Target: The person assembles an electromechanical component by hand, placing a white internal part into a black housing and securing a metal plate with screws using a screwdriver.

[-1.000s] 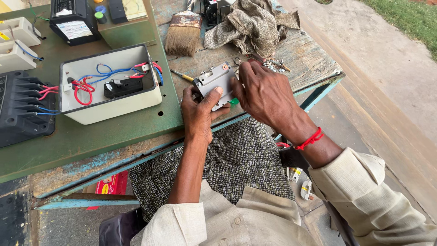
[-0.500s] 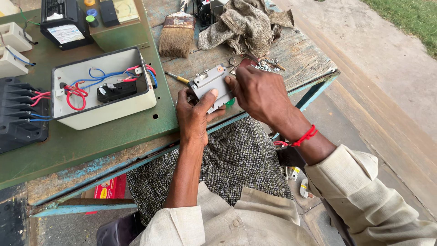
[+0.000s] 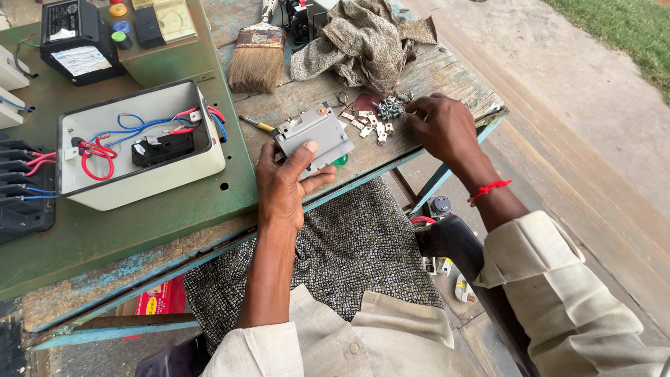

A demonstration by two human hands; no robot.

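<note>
Screws heaped on the surface right of the grey module are touched by the right hand, fingers curled; the module is gripped by the left hand.

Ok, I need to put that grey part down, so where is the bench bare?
Bare green top in front of the white wired box; bare planks between brush and grey part. Crowded by the right hand: loose screws and clips.

In my left hand I hold a small grey metal switch unit, tilted, thumb across its face. Under my right fingertips lies a scatter of small screws and metal clips.
</note>
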